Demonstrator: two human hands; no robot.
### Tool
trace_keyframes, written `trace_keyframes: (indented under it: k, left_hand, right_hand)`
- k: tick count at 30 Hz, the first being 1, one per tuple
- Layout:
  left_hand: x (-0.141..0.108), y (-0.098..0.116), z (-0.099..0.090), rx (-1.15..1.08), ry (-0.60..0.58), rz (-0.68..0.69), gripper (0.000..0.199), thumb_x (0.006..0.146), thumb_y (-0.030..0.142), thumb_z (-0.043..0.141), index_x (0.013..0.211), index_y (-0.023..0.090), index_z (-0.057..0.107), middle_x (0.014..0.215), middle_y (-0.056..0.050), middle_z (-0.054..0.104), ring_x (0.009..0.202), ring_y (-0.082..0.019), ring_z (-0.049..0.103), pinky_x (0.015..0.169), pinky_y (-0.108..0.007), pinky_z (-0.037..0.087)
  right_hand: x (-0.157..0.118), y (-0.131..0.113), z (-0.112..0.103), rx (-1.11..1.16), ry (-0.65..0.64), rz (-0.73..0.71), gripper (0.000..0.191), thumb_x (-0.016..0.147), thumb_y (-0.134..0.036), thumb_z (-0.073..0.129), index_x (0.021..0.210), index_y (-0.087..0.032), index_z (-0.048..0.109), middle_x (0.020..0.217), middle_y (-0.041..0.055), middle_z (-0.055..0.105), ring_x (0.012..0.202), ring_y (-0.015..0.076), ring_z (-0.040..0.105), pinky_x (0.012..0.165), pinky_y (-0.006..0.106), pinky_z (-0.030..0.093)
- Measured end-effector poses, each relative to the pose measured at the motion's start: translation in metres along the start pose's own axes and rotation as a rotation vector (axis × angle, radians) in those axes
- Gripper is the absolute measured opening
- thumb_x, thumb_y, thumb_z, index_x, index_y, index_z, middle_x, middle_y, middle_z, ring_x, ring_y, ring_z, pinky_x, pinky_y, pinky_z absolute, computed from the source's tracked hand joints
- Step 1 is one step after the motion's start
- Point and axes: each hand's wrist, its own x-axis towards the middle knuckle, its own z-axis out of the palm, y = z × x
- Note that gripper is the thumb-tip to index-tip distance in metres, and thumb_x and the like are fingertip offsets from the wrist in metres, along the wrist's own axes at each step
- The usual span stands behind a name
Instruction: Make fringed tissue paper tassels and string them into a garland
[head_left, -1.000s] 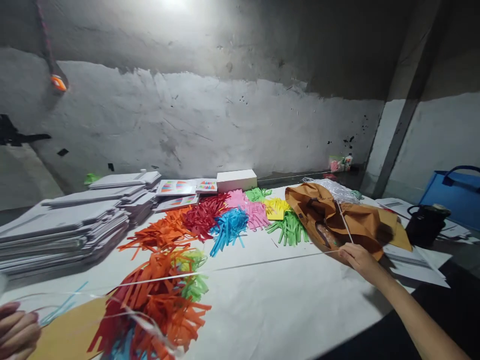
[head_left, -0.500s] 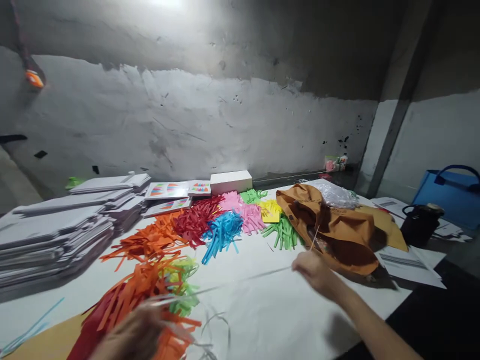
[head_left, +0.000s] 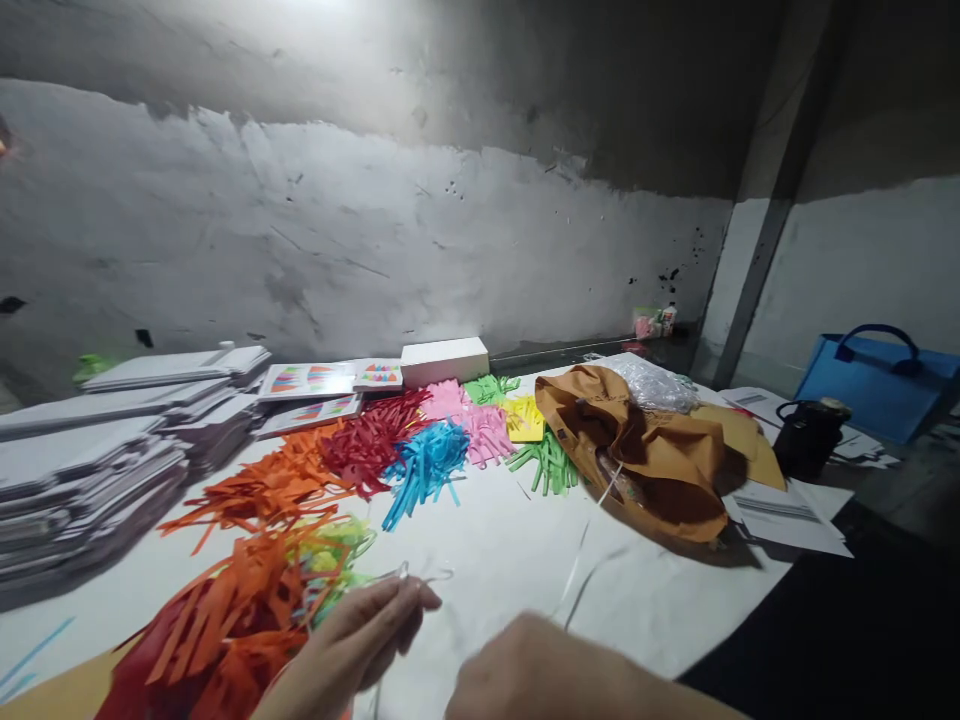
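My left hand [head_left: 367,635] is closed at the lower middle, thumb and fingertips pinching a thin white ribbon [head_left: 429,575] that loops just above them. Beside it, my right hand [head_left: 517,668] is curled into a fist, back of the hand up, its fingertips hidden. From behind this fist the ribbon runs up to the opening of a brown cloth bag [head_left: 675,465]. Left of my left hand lies a heap of orange paper fringe [head_left: 244,605], over dark red paper [head_left: 142,655] and next to yellow-green fringe [head_left: 334,545].
Blue fringe [head_left: 427,465], dark red fringe [head_left: 375,440] and pink fringe [head_left: 487,435] lie across the white table [head_left: 480,550]. Paper stacks [head_left: 90,470] stand at left, a white box [head_left: 444,362] at the back. A black flask [head_left: 810,440] and a blue bag [head_left: 877,385] are at right.
My right hand has come down and left from beside the brown bag, close to my left hand. My left hand has risen and moved right. The ribbon stretched between them has gone slack.
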Motion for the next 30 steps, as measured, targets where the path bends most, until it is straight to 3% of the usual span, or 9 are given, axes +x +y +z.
trace_keyframes:
  k: [4,8,10,12,15,19,24,27,30]
  left_hand:
    - [0.044,0.010,-0.040,0.571,-0.057,0.192,0.068,0.084,0.076,0.042,0.091,0.014,0.071,0.067,-0.002,0.058,0.051,-0.012,0.046,0.045,-0.021,0.032]
    - [0.077,0.004,-0.066,1.002,0.000,0.245,0.029,0.083,0.043,0.060,0.077,0.016,0.069,0.084,-0.010,0.067,0.076,-0.024,0.063,0.072,-0.032,0.049]
    - [0.081,-0.005,-0.061,1.048,0.081,0.242,0.015,0.082,0.025,0.059,0.086,0.014,0.068,0.095,-0.013,0.065,0.080,-0.026,0.064,0.078,-0.037,0.048]
    - [0.078,-0.012,-0.049,1.079,0.111,0.262,0.021,0.083,0.014,0.053,0.098,0.013,0.067,0.105,-0.015,0.063,0.084,-0.025,0.064,0.082,-0.038,0.048]
    - [0.066,-0.015,-0.030,1.049,0.070,0.328,0.027,0.089,0.014,0.046,0.108,0.016,0.066,0.110,-0.013,0.062,0.092,-0.022,0.064,0.087,-0.035,0.049]
    - [0.043,-0.008,-0.018,0.792,0.078,0.470,0.029,0.096,0.029,0.039,0.106,0.017,0.064,0.098,-0.010,0.063,0.088,-0.021,0.063,0.081,-0.033,0.052]
    - [0.022,-0.023,-0.019,0.688,0.135,0.522,0.034,0.093,0.020,0.032,0.108,0.019,0.062,0.109,-0.012,0.065,0.103,-0.023,0.063,0.090,-0.036,0.052]
    - [0.017,-0.051,-0.036,0.763,0.268,0.413,0.042,0.089,0.018,0.034,0.122,0.016,0.060,0.135,-0.018,0.055,0.121,-0.027,0.058,0.099,-0.040,0.048]
    - [0.011,-0.074,-0.061,0.789,0.378,0.193,0.046,0.083,0.017,0.041,0.125,0.013,0.060,0.132,-0.018,0.060,0.122,-0.030,0.059,0.099,-0.041,0.048]
  right_hand:
    - [-0.017,0.080,-0.044,-0.088,-0.051,0.342,0.031,0.100,-0.020,0.042,0.093,-0.019,0.071,0.091,0.0045,0.075,0.082,0.0136,0.067,0.072,0.022,0.046]
    - [-0.039,0.143,-0.046,-0.220,-0.134,0.684,0.029,0.102,-0.025,0.046,0.086,-0.014,0.067,0.088,0.0064,0.071,0.082,0.0158,0.067,0.077,0.030,0.051]
    - [-0.049,0.151,-0.033,-0.243,-0.221,0.750,0.023,0.100,-0.033,0.055,0.089,-0.015,0.066,0.087,0.0017,0.068,0.080,0.0141,0.066,0.078,0.033,0.054]
    - [-0.057,0.152,-0.021,-0.261,-0.305,0.792,0.022,0.098,-0.035,0.059,0.090,-0.015,0.065,0.086,0.0001,0.067,0.078,0.0134,0.066,0.077,0.033,0.055]
    - [-0.057,0.155,-0.014,-0.305,-0.351,0.832,0.017,0.095,-0.030,0.064,0.091,-0.013,0.066,0.094,0.0033,0.068,0.088,0.0166,0.066,0.083,0.037,0.055]
    - [-0.021,0.167,-0.004,-0.253,-0.276,0.698,0.019,0.096,-0.029,0.061,0.111,-0.016,0.065,0.120,0.0067,0.063,0.111,0.0215,0.061,0.096,0.045,0.050]
    - [0.056,0.186,0.041,-0.165,-0.298,0.683,0.032,0.096,-0.036,0.062,0.121,-0.016,0.061,0.121,0.0084,0.062,0.104,0.0211,0.064,0.089,0.042,0.054]
    - [0.086,0.194,0.063,-0.160,-0.332,0.756,0.035,0.095,-0.036,0.063,0.123,-0.015,0.059,0.122,0.0096,0.061,0.104,0.0215,0.064,0.088,0.041,0.055]
    - [0.096,0.195,0.066,-0.141,-0.337,0.788,0.036,0.095,-0.036,0.063,0.123,-0.015,0.059,0.123,0.0100,0.061,0.104,0.0218,0.064,0.088,0.042,0.055]
